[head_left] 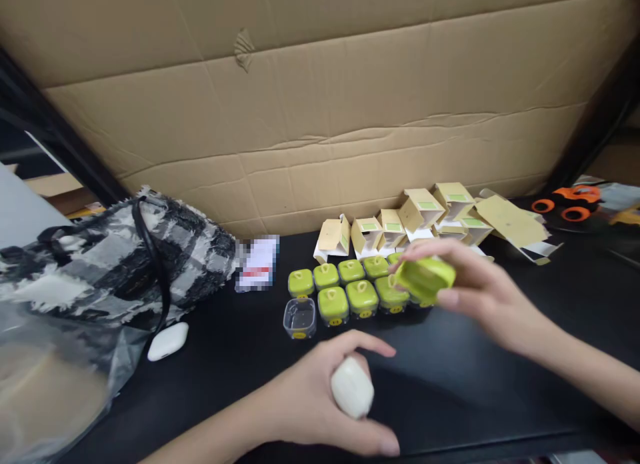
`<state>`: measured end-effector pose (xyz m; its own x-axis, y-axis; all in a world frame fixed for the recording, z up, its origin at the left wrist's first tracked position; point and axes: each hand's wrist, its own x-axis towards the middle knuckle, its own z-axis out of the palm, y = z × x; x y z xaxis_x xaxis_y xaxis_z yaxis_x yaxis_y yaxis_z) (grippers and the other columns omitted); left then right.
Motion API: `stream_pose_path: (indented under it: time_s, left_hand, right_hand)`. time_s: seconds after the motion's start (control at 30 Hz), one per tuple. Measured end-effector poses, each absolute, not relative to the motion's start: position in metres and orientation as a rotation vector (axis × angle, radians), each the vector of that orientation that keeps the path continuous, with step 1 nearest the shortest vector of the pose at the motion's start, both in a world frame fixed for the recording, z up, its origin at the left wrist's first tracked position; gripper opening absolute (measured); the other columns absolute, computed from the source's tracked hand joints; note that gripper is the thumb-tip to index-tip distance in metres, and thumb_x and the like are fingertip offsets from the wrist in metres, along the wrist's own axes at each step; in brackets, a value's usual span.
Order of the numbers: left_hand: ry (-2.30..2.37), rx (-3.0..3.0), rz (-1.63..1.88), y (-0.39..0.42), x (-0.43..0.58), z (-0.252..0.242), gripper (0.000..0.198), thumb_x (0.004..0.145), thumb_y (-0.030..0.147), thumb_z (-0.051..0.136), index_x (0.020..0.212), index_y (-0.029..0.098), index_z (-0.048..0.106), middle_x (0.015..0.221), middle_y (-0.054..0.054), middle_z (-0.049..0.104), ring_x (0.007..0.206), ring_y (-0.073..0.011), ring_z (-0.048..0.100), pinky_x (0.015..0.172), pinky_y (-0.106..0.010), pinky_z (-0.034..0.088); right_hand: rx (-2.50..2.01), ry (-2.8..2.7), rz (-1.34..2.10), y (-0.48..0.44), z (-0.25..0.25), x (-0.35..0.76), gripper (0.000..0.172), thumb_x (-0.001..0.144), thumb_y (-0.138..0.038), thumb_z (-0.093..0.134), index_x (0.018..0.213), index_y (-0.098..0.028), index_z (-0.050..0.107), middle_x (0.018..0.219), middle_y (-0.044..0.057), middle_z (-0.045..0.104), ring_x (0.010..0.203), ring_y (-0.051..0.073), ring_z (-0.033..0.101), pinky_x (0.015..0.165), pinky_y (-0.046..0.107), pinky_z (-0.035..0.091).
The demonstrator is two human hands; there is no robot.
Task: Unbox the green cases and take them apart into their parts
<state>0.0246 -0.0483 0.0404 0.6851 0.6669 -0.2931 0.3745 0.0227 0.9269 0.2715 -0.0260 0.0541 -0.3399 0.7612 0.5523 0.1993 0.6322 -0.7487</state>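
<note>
My left hand holds a white rounded block against the palm, with thumb and forefinger spread apart around it; its exact kind I cannot make out. Between thumb and fingers, my right hand grips a green lid, its hollow underside turned towards me. Beyond my hands stand two rows of small clear containers with green lids. At the near left end of the rows sits an uncovered clear container. My right hand and the lid partly cover the right end of the rows.
Opened small cardboard boxes lie behind the containers, before a large cardboard sheet. To the left are a black-and-white bag, a white earphone case and a plastic bag. An orange toy car stands far right.
</note>
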Motion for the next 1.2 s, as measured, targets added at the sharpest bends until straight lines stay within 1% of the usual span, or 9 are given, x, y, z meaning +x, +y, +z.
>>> stream_pose_path:
  time_s: [0.07, 0.17, 0.23, 0.3, 0.37, 0.47, 0.7, 0.9, 1.2]
  left_hand:
    - [1.046, 1.826, 0.559, -0.048, 0.015, 0.051, 0.021, 0.073, 0.028, 0.07, 0.09, 0.019, 0.061, 0.063, 0.006, 0.053, 0.051, -0.0078, 0.048, 0.05, -0.019, 0.041]
    - [1.218, 2.33, 1.009, -0.041, -0.013, 0.059, 0.013, 0.074, 0.025, 0.069, 0.074, 0.021, 0.057, 0.082, -0.002, 0.063, 0.078, -0.017, 0.063, 0.073, -0.029, 0.052]
    - [1.342, 2.545, 1.08, -0.033, -0.033, 0.054, 0.017, 0.07, 0.027, 0.073, 0.07, 0.021, 0.058, 0.113, -0.008, 0.062, 0.113, -0.0272, 0.056, 0.098, -0.043, 0.045]
    - [1.479, 2.564, 1.031, -0.027, -0.045, 0.044, 0.02, 0.07, 0.032, 0.074, 0.069, 0.021, 0.057, 0.135, -0.011, 0.05, 0.128, -0.0315, 0.046, 0.103, -0.049, 0.041]
    - [1.557, 2.523, 0.989, -0.022, -0.048, 0.032, 0.022, 0.071, 0.034, 0.073, 0.07, 0.021, 0.056, 0.143, -0.014, 0.043, 0.133, -0.0326, 0.041, 0.102, -0.049, 0.043]
    - [1.534, 2.444, 0.994, -0.017, -0.038, 0.019, 0.024, 0.073, 0.033, 0.072, 0.07, 0.021, 0.052, 0.144, -0.018, 0.044, 0.133, -0.0321, 0.042, 0.102, -0.048, 0.042]
    - [1.471, 2.208, 1.023, -0.007, -0.022, 0.013, 0.026, 0.076, 0.03, 0.068, 0.07, 0.024, 0.044, 0.141, -0.018, 0.05, 0.129, -0.0307, 0.048, 0.101, -0.046, 0.042]
    - [1.508, 2.177, 1.013, -0.002, -0.023, 0.013, 0.026, 0.076, 0.03, 0.069, 0.07, 0.024, 0.044, 0.134, -0.015, 0.057, 0.127, -0.0306, 0.051, 0.096, -0.041, 0.046]
    - [1.521, 2.215, 1.032, 0.024, -0.021, 0.018, 0.024, 0.074, 0.029, 0.069, 0.07, 0.023, 0.046, 0.12, -0.013, 0.066, 0.124, -0.0309, 0.054, 0.094, -0.043, 0.046]
  right_hand:
    - [-0.852, -1.838, 0.43, -0.015, 0.059, 0.289, 0.021, 0.088, -0.022, 0.044, 0.096, -0.03, 0.061, 0.11, 0.003, 0.057, 0.107, 0.023, 0.057, 0.083, 0.036, 0.05]
    - [-1.174, -2.001, -0.028, -0.002, 0.059, 0.314, 0.02, 0.084, -0.036, 0.051, 0.097, -0.027, 0.063, 0.09, 0.004, 0.063, 0.083, 0.026, 0.065, 0.074, 0.04, 0.051]
    - [-1.448, -2.162, -0.154, 0.005, 0.052, 0.326, 0.058, 0.077, -0.055, 0.059, 0.126, -0.025, 0.053, 0.078, 0.004, 0.066, 0.061, 0.027, 0.066, 0.057, 0.039, 0.05]
    - [-1.613, -2.343, -0.16, 0.011, 0.043, 0.329, 0.094, 0.067, -0.07, 0.062, 0.143, -0.023, 0.036, 0.084, 0.008, 0.07, 0.057, 0.03, 0.067, 0.05, 0.038, 0.048]
    - [-1.627, -2.486, -0.147, 0.015, 0.034, 0.326, 0.104, 0.062, -0.076, 0.061, 0.146, -0.024, 0.031, 0.105, 0.016, 0.069, 0.066, 0.034, 0.07, 0.054, 0.04, 0.05]
    - [-1.637, -2.523, -0.178, 0.019, 0.028, 0.313, 0.103, 0.066, -0.077, 0.057, 0.148, -0.022, 0.029, 0.118, 0.02, 0.064, 0.075, 0.037, 0.071, 0.06, 0.042, 0.051]
    - [-1.672, -2.444, -0.152, 0.019, 0.026, 0.3, 0.086, 0.069, -0.065, 0.062, 0.134, -0.01, 0.047, 0.073, 0.011, 0.074, 0.062, 0.034, 0.07, 0.053, 0.036, 0.048]
    - [-1.66, -2.419, -0.147, 0.025, 0.022, 0.3, 0.084, 0.068, -0.064, 0.065, 0.132, -0.013, 0.048, 0.093, 0.013, 0.075, 0.07, 0.032, 0.072, 0.058, 0.034, 0.049]
    - [-1.673, -2.366, -0.208, 0.045, 0.019, 0.293, 0.081, 0.068, -0.068, 0.062, 0.127, -0.014, 0.052, 0.084, 0.014, 0.075, 0.073, 0.036, 0.071, 0.057, 0.035, 0.048]
